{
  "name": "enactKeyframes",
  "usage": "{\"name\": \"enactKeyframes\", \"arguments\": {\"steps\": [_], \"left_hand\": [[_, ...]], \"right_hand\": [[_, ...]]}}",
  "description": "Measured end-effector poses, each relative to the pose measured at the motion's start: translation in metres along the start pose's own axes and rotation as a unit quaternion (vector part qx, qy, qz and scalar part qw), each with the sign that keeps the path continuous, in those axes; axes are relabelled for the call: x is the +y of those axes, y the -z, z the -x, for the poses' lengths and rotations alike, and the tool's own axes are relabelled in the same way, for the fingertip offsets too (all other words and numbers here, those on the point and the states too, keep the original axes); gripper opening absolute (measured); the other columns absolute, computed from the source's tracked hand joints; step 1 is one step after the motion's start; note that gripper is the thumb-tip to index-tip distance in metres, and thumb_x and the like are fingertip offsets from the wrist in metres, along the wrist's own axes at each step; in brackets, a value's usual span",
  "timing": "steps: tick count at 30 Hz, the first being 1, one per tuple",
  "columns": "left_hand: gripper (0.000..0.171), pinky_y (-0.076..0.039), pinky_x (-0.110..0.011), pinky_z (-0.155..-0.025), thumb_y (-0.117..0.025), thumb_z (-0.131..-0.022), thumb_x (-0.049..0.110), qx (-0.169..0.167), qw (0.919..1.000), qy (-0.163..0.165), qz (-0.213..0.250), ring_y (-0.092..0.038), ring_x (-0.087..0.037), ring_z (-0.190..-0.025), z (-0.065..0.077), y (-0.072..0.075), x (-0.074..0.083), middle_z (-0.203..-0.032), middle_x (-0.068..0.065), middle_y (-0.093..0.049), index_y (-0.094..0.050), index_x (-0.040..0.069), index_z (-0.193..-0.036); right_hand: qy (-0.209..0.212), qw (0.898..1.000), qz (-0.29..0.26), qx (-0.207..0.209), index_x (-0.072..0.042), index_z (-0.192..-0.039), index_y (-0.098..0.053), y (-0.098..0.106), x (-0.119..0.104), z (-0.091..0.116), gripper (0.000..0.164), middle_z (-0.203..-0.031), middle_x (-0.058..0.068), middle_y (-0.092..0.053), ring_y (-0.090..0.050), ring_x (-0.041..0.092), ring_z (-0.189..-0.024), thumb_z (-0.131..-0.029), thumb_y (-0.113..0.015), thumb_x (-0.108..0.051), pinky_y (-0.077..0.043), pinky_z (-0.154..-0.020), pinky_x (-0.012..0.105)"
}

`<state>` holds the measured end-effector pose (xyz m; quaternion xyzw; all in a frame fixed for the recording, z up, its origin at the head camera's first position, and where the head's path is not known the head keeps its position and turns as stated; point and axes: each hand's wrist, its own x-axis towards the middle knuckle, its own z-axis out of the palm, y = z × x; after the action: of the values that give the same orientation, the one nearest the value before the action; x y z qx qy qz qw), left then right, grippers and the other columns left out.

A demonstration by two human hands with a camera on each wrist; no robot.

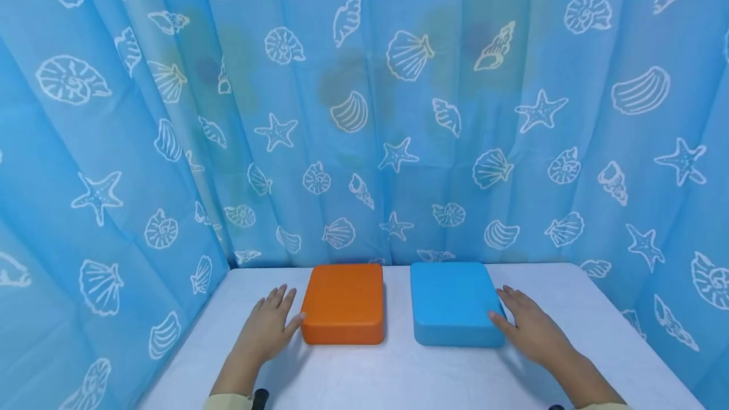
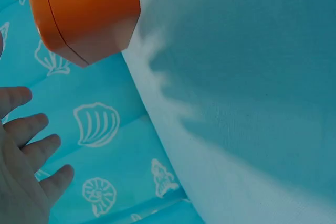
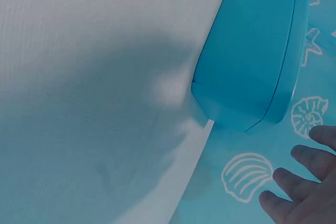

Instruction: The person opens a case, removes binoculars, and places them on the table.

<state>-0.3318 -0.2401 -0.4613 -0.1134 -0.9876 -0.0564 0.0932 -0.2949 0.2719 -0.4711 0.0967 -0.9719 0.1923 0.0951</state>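
Note:
Two square boxes with rounded corners stand side by side on a white-topped table, an orange box (image 1: 343, 304) on the left and a blue box (image 1: 455, 302) on the right. My left hand (image 1: 267, 328) is just left of the orange box, fingers spread, its thumb tip right at the box's near left edge. Beside the blue box's right side is my right hand (image 1: 531, 328), fingers extended, thumb overlapping the box's edge in the head view. Seams run round the sides of both the orange box (image 2: 89, 9) and the blue box (image 3: 247, 51) in the wrist views.
A blue curtain (image 1: 364, 195) printed with white shells and starfish hangs behind the table (image 1: 393, 378) and along both sides. The boxes stand near the table's far edge, with a gap between them. Dark bands show at both wrists.

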Motion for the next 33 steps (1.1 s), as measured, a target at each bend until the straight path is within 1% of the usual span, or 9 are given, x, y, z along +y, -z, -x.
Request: {"name": "enactKeyframes", "arguments": {"steps": [3,6,11,14,18,22,25,30,33], "left_hand": [[0.071,-0.025,-0.058,-0.11,-0.046,-0.097,0.057,0.002,1.0,0.0,0.006,-0.033,-0.039,-0.137,-0.003,0.001,0.001,-0.15,-0.019,-0.038,-0.042,0.006,-0.147],[0.068,-0.031,-0.055,-0.107,-0.054,-0.096,0.052,0.014,0.9998,-0.002,0.012,-0.04,-0.036,-0.134,-0.004,-0.001,0.004,-0.146,-0.017,-0.044,-0.045,0.006,-0.145],[0.064,-0.041,-0.052,-0.102,-0.067,-0.091,0.044,0.028,0.9991,0.006,0.032,-0.049,-0.032,-0.127,-0.009,-0.007,0.017,-0.139,-0.014,-0.052,-0.051,0.006,-0.14],[0.063,-0.043,-0.051,-0.1,-0.069,-0.09,0.042,0.035,0.9984,0.008,0.043,-0.051,-0.032,-0.125,-0.013,-0.01,0.027,-0.137,-0.013,-0.055,-0.053,0.006,-0.139],[0.059,-0.045,-0.049,-0.098,-0.07,-0.09,0.039,0.066,0.9963,0.001,0.056,-0.055,-0.031,-0.12,-0.018,-0.011,0.039,-0.131,-0.013,-0.058,-0.056,0.005,-0.136],[0.054,-0.048,-0.047,-0.096,-0.069,-0.091,0.036,0.082,0.9938,0.003,0.075,-0.057,-0.028,-0.115,-0.025,-0.014,0.053,-0.127,-0.011,-0.061,-0.057,0.005,-0.133],[0.05,-0.049,-0.045,-0.094,-0.069,-0.091,0.035,0.084,0.9937,-0.022,0.072,-0.058,-0.026,-0.112,-0.032,-0.016,0.069,-0.124,-0.01,-0.062,-0.059,0.006,-0.131],[0.048,-0.049,-0.041,-0.095,-0.065,-0.093,0.04,0.065,0.9926,-0.098,0.029,-0.058,-0.022,-0.114,-0.045,-0.023,0.105,-0.124,-0.005,-0.063,-0.061,0.009,-0.129],[0.047,-0.05,-0.039,-0.094,-0.064,-0.093,0.042,0.042,0.9926,-0.108,0.037,-0.058,-0.02,-0.112,-0.048,-0.025,0.125,-0.124,-0.002,-0.063,-0.061,0.012,-0.129]], "right_hand": [[-0.013,1.0,-0.012,-0.002,0.008,-0.143,-0.039,0.003,0.0,0.0,0.075,-0.146,0.031,-0.035,-0.029,0.053,-0.133,-0.098,-0.049,-0.051,-0.029,-0.1,0.069],[-0.018,1.0,-0.012,0.003,0.009,-0.142,-0.04,0.006,0.002,-0.001,0.074,-0.144,0.032,-0.037,-0.032,0.053,-0.131,-0.098,-0.05,-0.05,-0.031,-0.099,0.068],[-0.049,0.998,-0.029,0.01,0.009,-0.139,-0.043,0.01,0.006,-0.001,0.069,-0.139,0.033,-0.043,-0.038,0.053,-0.126,-0.097,-0.055,-0.045,-0.035,-0.097,0.066],[-0.068,0.996,-0.047,0.018,0.009,-0.138,-0.045,0.011,0.009,-0.002,0.063,-0.135,0.034,-0.046,-0.042,0.053,-0.123,-0.097,-0.058,-0.038,-0.038,-0.095,0.065],[-0.081,0.993,-0.084,0.025,0.009,-0.138,-0.044,0.011,0.01,-0.008,0.059,-0.133,0.033,-0.049,-0.048,0.051,-0.118,-0.098,-0.058,-0.032,-0.044,-0.09,0.062],[-0.105,0.986,-0.127,0.012,0.01,-0.138,-0.043,0.009,0.012,-0.015,0.061,-0.133,0.032,-0.049,-0.051,0.049,-0.117,-0.098,-0.056,-0.035,-0.047,-0.088,0.059],[-0.113,0.981,-0.155,0.003,0.011,-0.137,-0.042,0.009,0.016,-0.019,0.063,-0.134,0.033,-0.047,-0.049,0.05,-0.119,-0.099,-0.053,-0.038,-0.047,-0.09,0.058],[-0.126,0.969,-0.21,-0.019,0.014,-0.139,-0.037,0.011,0.024,-0.025,0.07,-0.137,0.036,-0.042,-0.05,0.05,-0.118,-0.1,-0.049,-0.043,-0.051,-0.088,0.051],[-0.144,0.958,-0.244,-0.039,0.015,-0.14,-0.034,0.011,0.024,-0.029,0.071,-0.137,0.038,-0.04,-0.05,0.049,-0.118,-0.1,-0.05,-0.042,-0.052,-0.087,0.048]]}}
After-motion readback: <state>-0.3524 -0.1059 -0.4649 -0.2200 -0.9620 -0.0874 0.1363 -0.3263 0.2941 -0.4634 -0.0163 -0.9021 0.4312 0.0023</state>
